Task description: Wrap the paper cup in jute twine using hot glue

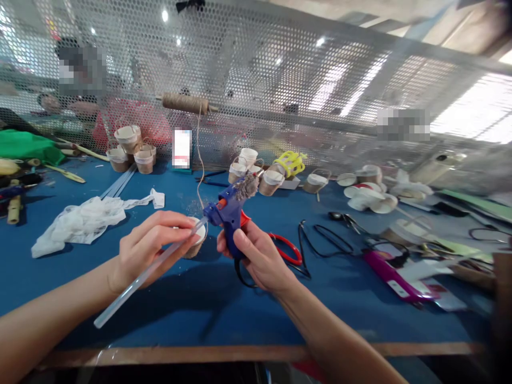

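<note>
My right hand is closed round the handle of a blue hot glue gun, its grey-crusted nozzle end tilted up and away to the right. Between the thumb and fingers of my left hand is a long translucent glue stick. The stick's upper end meets the rear of the gun; how far in it sits I cannot tell. Behind my left fingers stands a small cup with a white rim, partly hidden. Twine hangs down beside it from a spool.
Several small cups stand at the back of the blue table. White fabric and spare glue sticks lie left. Red-handled scissors, a black cable and a purple tool lie right. A perforated metal screen rises behind.
</note>
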A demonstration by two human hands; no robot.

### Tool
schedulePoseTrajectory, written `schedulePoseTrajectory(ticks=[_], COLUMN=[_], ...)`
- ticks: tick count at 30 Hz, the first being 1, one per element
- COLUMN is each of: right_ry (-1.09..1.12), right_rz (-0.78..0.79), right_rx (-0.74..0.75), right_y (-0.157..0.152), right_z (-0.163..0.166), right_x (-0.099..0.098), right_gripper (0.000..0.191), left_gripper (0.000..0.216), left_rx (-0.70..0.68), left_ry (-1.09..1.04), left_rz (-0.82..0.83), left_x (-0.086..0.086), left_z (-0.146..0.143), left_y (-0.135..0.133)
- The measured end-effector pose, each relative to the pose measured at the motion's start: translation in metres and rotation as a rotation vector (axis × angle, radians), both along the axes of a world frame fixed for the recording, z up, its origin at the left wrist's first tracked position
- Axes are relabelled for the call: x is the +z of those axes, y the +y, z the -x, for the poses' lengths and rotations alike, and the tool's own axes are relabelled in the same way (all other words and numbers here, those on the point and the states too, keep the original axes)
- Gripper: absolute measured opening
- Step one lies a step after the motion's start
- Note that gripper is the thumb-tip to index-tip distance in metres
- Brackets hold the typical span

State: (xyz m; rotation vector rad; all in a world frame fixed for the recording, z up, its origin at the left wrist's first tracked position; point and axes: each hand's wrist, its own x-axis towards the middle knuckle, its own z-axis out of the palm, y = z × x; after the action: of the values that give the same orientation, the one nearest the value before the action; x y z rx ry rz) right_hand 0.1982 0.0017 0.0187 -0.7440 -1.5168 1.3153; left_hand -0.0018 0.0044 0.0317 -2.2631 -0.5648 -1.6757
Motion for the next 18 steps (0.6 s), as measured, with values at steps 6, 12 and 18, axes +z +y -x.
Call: schedulePoseTrajectory(ticks=[6, 12, 18], right_ry=[-0.024, -0.051, -0.076], right_rz=[-0.067, -0.102, -0.064], right_rx=[-0.015, -0.014, 0.003], right_y=[-0.001, -0.005, -0.007], right_z=[0.000, 0.001, 0.001], right_x=[-0.001, 0.003, 0.008], right_gripper=[0.027, 0.029, 0.030], left_gripper=[0.022, 0.025, 0.006], left_rx=[-0.047, -0.158, -0.556], left_ry=[0.010, -0.094, -0.359], left_rz=[-0.010, 0.189, 1.111], left_x=[-0.002, -0.011, -0.002], left_z=[0.002, 0.002, -0.003], left_y=[0.001, 0.004, -0.009])
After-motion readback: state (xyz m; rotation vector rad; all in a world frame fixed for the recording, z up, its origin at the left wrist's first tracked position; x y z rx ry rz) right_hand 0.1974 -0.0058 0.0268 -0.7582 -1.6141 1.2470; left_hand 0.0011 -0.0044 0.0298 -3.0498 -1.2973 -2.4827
